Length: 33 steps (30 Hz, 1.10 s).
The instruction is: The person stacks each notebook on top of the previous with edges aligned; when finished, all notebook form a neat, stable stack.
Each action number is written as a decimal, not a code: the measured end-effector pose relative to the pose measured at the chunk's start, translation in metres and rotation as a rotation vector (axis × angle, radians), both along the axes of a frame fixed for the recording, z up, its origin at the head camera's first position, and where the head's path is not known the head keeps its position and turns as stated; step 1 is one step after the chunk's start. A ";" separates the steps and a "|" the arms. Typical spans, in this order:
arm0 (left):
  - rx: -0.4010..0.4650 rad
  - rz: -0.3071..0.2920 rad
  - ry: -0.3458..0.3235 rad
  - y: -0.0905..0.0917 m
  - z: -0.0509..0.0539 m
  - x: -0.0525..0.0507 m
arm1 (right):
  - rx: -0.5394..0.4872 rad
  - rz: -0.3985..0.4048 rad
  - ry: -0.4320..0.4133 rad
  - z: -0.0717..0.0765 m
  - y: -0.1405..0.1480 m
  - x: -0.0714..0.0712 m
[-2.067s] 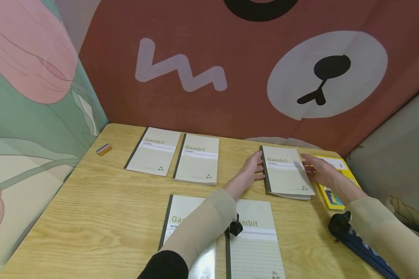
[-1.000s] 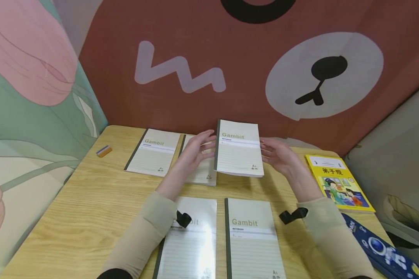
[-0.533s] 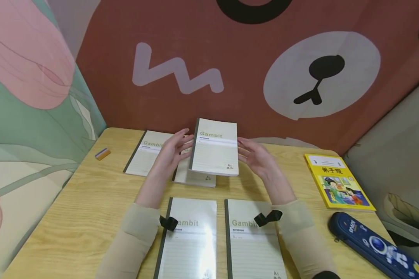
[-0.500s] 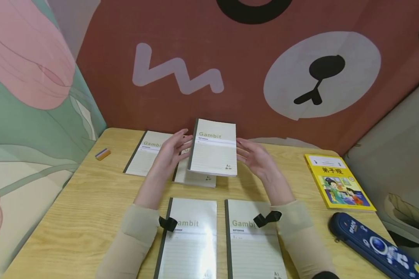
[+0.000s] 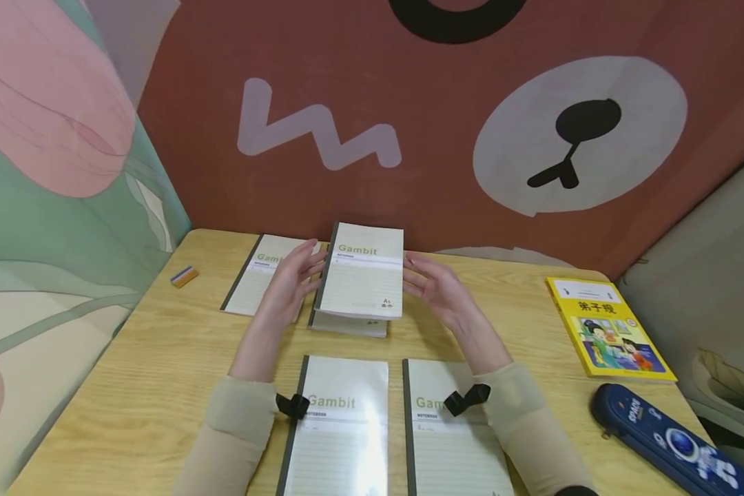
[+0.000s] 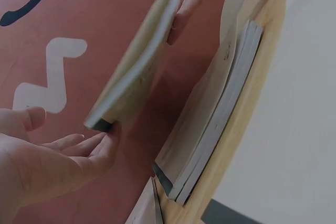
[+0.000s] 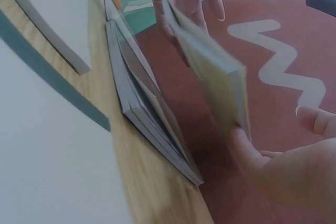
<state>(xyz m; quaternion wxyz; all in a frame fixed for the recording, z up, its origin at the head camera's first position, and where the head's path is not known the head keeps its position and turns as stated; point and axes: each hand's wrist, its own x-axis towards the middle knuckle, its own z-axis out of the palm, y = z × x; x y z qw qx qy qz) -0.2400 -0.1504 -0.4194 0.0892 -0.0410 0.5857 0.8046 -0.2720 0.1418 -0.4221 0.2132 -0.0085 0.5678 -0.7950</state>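
A white Gambit notebook (image 5: 362, 275) with a dark spine hangs between my two hands. My left hand (image 5: 288, 286) touches its spine side with extended fingertips. On the opposite edge, my right hand (image 5: 437, 286) supports it with straight fingers. Both thumbs stand off the cover in the wrist views. Beneath it lies a small notebook pile (image 6: 210, 114), with a gap visible between pile and held notebook (image 6: 136, 61). Another small notebook (image 5: 254, 279) lies to the left, partly behind my left hand.
Two larger Gambit notebooks, a left one (image 5: 341, 427) and a right one (image 5: 452, 448), lie nearest me. A yellow picture-covered book (image 5: 614, 331) and a navy pencil case (image 5: 669, 441) are at right. An eraser (image 5: 184, 277) sits far left. A wall (image 5: 409, 193) borders the table's back.
Both hands have lifted the notebook from beside the yellow book and carried it left. Over the last half second it has moved slightly left and lower, over the small notebook pile.
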 end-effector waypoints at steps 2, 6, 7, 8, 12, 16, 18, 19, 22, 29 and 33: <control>-0.020 0.000 -0.010 0.000 -0.001 -0.001 | 0.002 0.007 -0.009 -0.003 0.000 0.000; -0.042 0.011 -0.028 -0.001 -0.004 -0.002 | 0.002 0.041 -0.024 -0.007 -0.001 0.001; -0.046 0.013 -0.031 -0.002 -0.004 -0.002 | 0.000 0.046 -0.026 -0.008 -0.001 0.001; -0.050 0.013 -0.031 -0.002 -0.005 -0.002 | -0.003 0.050 -0.025 -0.009 -0.002 0.002; -0.069 0.021 -0.047 -0.002 -0.006 -0.004 | -0.014 0.060 -0.024 -0.011 -0.002 0.001; -0.116 0.026 -0.077 -0.002 -0.009 -0.008 | -0.008 0.074 -0.017 -0.015 -0.003 0.000; -0.141 0.027 -0.094 -0.002 -0.010 -0.010 | -0.005 0.076 -0.021 -0.017 -0.003 -0.001; -0.148 0.029 -0.101 -0.001 -0.011 -0.010 | -0.002 0.076 -0.025 -0.018 -0.003 -0.001; -0.173 0.028 -0.114 -0.001 -0.013 -0.010 | 0.004 0.079 -0.034 -0.021 -0.003 -0.002; -0.206 0.022 -0.129 0.000 -0.016 -0.010 | 0.051 0.102 -0.030 -0.026 -0.005 -0.003; -0.207 0.026 -0.134 0.001 -0.016 -0.012 | 0.066 0.103 -0.037 -0.028 -0.006 -0.003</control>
